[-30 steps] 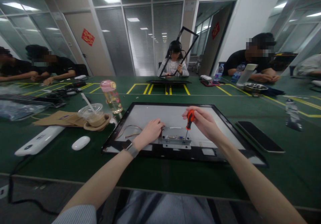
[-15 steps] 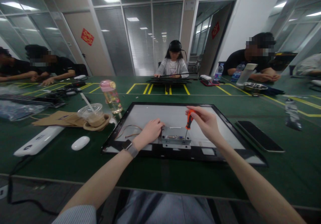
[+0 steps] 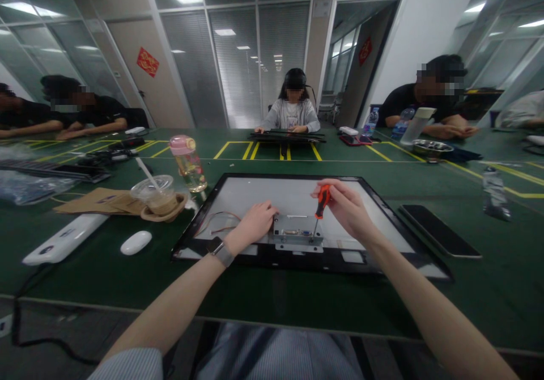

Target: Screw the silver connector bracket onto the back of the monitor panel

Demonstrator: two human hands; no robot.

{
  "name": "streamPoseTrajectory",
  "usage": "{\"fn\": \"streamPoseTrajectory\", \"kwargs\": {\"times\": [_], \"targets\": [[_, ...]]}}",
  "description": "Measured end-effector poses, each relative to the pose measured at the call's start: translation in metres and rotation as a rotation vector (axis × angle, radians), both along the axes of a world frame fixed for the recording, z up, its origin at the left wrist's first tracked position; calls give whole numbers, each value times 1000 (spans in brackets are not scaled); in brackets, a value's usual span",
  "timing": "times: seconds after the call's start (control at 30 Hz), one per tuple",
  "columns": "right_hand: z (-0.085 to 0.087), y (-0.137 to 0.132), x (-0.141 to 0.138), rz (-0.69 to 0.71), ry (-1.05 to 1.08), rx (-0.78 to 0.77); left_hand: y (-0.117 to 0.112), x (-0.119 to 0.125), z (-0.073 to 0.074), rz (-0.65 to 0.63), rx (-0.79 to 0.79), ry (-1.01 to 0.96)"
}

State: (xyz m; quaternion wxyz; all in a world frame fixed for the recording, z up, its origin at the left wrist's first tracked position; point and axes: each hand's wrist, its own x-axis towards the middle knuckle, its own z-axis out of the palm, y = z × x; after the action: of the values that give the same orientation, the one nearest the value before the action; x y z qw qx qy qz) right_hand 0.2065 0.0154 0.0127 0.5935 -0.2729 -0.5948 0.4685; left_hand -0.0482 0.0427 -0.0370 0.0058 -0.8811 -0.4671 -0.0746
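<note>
An orange-and-black screwdriver [image 3: 323, 200] is pinched at its handle by my right hand [image 3: 343, 205]. It leans slightly, its shaft reaching down to the right end of a silver metal bracket [image 3: 293, 222] with connector ports along its front. My left hand [image 3: 255, 222] has its fingers curled against the left end of that bracket, steadying it; their undersides are hidden. The bracket sits on a flat display panel [image 3: 255, 190], pale in the middle with a black frame. A thin bundle of wires [image 3: 216, 215] lies on the panel left of my left hand.
Left of the panel are a pink-lidded bottle [image 3: 187, 161], an iced drink cup [image 3: 159, 193], a white mouse [image 3: 136, 243] and a white power strip [image 3: 66, 238]. A black phone [image 3: 440, 231] lies on the right. Co-workers sit across the green table [image 3: 255, 295].
My right hand has turned a little around the screwdriver handle, while the tip keeps its place at the bracket. My left hand has not moved. The person opposite has shifted their hands.
</note>
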Motion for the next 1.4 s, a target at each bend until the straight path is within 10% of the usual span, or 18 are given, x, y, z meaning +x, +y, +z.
{"fn": "streamPoseTrajectory", "kwargs": {"times": [1.4], "targets": [[4, -3, -3, 73, 59, -15, -1, 0, 2, -5, 3, -11]]}}
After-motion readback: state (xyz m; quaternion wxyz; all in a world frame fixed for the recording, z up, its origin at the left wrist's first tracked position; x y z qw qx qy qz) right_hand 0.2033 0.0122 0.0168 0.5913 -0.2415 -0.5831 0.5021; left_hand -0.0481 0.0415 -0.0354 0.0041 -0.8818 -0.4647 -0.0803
